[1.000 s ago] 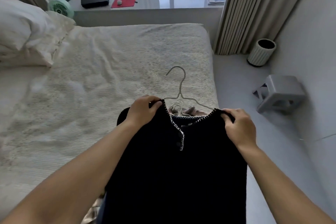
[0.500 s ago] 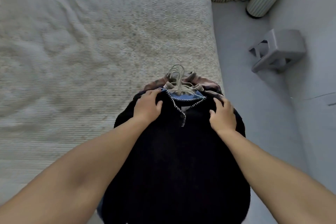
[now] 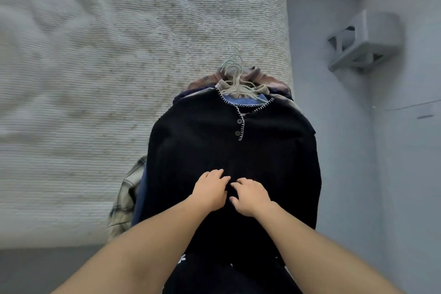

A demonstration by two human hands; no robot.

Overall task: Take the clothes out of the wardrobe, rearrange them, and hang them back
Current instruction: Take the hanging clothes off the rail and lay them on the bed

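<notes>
Soft, even daylight, rather dim and cool, with no glare. Motion blur smears the bed (image 3: pixel 100 83) at the left edge. The wide lens bends the stool (image 3: pixel 365 40) and floor (image 3: pixel 338 150). The black sweater (image 3: pixel 233 150) loses detail in shadow.

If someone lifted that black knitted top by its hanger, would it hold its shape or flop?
The black top would probably droop: it lies slack, following the clothes piled beneath it. Its thick-looking knit suggests some weight. The bunched hanger hooks may snag on each other, so its neighbours might lift with it.
</notes>
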